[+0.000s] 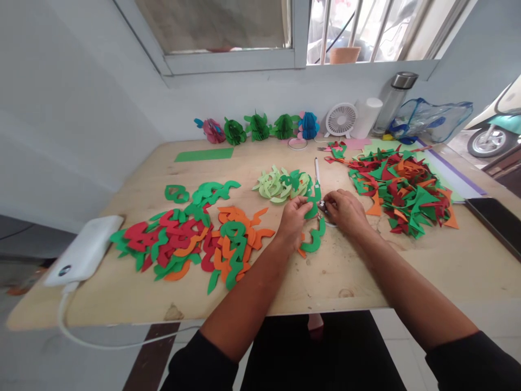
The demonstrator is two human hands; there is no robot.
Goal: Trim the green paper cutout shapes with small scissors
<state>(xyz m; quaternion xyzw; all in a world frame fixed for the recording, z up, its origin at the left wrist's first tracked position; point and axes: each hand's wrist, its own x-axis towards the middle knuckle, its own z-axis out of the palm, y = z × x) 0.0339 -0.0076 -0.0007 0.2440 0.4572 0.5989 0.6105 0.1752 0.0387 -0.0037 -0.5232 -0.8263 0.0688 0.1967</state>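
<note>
At the middle of the wooden table, my left hand (293, 217) pinches a green paper cutout (311, 208) between thumb and fingers. Just to its right, my right hand (344, 210) is closed around a small dark and silvery object (323, 206), too small to name, at the cutout's edge. Another curved green cutout (315, 239) lies just below, between the hands. Behind them are pale green curled paper pieces (273, 184) and a white pen (317, 170). Orange cutouts (252, 237) lie left of my left forearm.
Red and green cutouts (175, 233) and a white power bank (87, 251) are on the left. A scrap pile (402, 190) and black phone (494, 222) lie right. Paper figures (258, 127), a small fan (341, 120) and a bottle (393, 103) line the back.
</note>
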